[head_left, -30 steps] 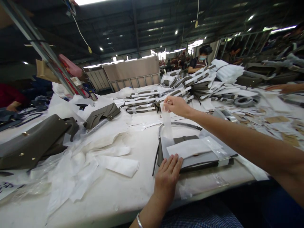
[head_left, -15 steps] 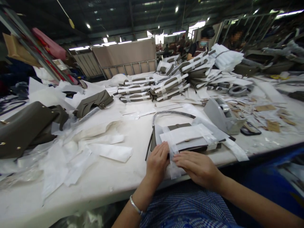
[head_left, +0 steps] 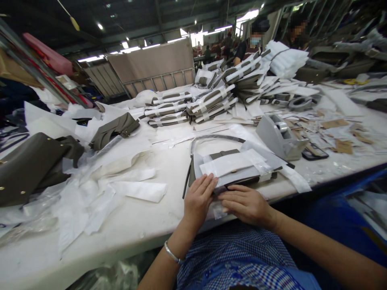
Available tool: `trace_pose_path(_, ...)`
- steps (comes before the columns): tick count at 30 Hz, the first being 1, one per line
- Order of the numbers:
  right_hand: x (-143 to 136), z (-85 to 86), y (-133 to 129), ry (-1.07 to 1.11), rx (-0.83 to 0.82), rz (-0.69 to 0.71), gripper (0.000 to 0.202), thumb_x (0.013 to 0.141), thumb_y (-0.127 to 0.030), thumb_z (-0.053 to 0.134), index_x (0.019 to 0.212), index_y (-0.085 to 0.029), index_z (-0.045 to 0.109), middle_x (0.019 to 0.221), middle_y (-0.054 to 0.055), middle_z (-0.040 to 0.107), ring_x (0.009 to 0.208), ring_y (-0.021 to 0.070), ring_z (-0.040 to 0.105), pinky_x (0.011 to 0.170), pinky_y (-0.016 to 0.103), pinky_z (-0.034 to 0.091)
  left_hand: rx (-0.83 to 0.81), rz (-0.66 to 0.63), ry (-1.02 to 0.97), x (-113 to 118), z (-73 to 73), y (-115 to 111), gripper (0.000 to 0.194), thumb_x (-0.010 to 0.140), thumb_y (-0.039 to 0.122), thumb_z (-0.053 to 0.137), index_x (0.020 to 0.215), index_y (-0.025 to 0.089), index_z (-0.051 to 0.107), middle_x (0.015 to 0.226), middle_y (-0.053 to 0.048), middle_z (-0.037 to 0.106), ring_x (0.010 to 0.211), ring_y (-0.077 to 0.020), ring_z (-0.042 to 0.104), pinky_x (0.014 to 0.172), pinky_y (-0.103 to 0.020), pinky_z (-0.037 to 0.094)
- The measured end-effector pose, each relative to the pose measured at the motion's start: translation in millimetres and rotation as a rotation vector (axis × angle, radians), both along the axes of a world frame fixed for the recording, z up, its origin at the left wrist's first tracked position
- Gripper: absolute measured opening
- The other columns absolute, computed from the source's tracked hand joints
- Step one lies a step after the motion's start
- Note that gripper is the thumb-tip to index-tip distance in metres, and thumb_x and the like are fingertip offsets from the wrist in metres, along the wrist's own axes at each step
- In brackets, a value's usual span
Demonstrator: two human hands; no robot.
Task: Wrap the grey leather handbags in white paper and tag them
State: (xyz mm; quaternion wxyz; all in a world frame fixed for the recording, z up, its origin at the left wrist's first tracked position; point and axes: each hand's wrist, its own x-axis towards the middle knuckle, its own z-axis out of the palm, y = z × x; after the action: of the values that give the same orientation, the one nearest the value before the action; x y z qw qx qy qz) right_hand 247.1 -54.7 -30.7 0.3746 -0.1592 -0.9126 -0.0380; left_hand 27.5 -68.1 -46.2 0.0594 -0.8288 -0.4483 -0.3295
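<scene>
Left hand (head_left: pixel 198 198) and right hand (head_left: pixel 247 205) touch the flat bag's (head_left: pixel 224 154) near edge, grip unclear. Smooth white paper (head_left: pixel 227 163) tops it.

No legible text, brand, number or sign. Marking on white sheet (head_left: pixel 8 229), left table edge: unreadable.

Wrapped bag (head_left: pixel 240 175) partly hidden by left hand (head_left: pixel 198 198), dark bag (head_left: pixel 28 169) cut off at left edge, distant workers (head_left: pixel 207 53) indistinct
</scene>
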Motion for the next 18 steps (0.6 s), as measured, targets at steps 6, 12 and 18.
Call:
trace_pose_path(6, -3, 16.6, 16, 0.007, -0.026, -0.144, 0.030, 0.092, -0.021, 0.065, 0.122, -0.018, 0.061, 0.123, 0.008, 0.069, 0.114, 0.0194, 0.064, 0.105, 0.042, 0.047, 0.029, 0.006, -0.012, 0, -1.3, 2, 0.051, 0.094, 0.018, 0.060, 0.143, 0.023, 0.046, 0.142, -0.005, 0.055, 0.133, -0.0238, 0.050, 0.111, -0.045, 0.047)
trace_pose_path(12, -18, 4.0, 32, -0.053, -0.085, -0.291, 0.027, 0.094, -0.021, 0.060, 0.121, -0.018, 0.060, 0.119, 0.008, 0.069, 0.109, 0.0221, 0.061, 0.099, 0.040, 0.045, -0.042, 0.008, -0.021, 0, 0.2, 2, 0.054, 0.092, 0.024, 0.065, 0.143, 0.022, 0.046, 0.144, -0.005, 0.054, 0.133, -0.0234, 0.049, 0.113, -0.044, 0.045)
trace_pose_path(18, -26, -4.1, 26, -0.055, -0.061, -0.393, 0.042, 0.094, -0.030, 0.063, 0.134, -0.019, 0.052, 0.124, 0.008, 0.067, 0.111, 0.0235, 0.059, 0.096, 0.040, 0.042, -0.147, -0.026, -0.047, 0, 19.6, -3, 0.058, 0.089, 0.028, 0.067, 0.142, 0.019, 0.046, 0.143, -0.007, 0.055, 0.134, -0.0248, 0.048, 0.113, -0.046, 0.044)
